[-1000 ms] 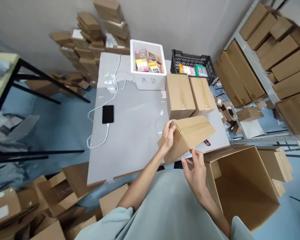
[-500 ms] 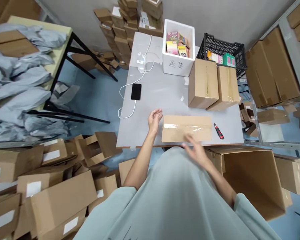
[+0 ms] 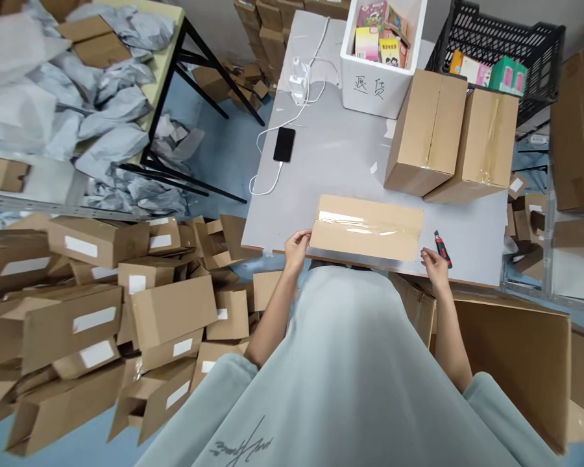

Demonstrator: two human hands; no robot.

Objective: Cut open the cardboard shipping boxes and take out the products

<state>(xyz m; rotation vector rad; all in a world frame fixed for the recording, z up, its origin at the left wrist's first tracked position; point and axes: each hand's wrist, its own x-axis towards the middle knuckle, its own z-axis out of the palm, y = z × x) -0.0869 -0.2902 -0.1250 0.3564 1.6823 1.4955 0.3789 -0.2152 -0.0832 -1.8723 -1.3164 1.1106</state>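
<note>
Head view: best to steady the box (image 3: 367, 227) at the table's (image 3: 340, 159) near edge evenly with left hand (image 3: 296, 251) and right hand (image 3: 436, 267), both with fingers loosely bunched, pinch unclear, minding the knife (image 3: 440, 245) toward the table's near right corner.
</note>
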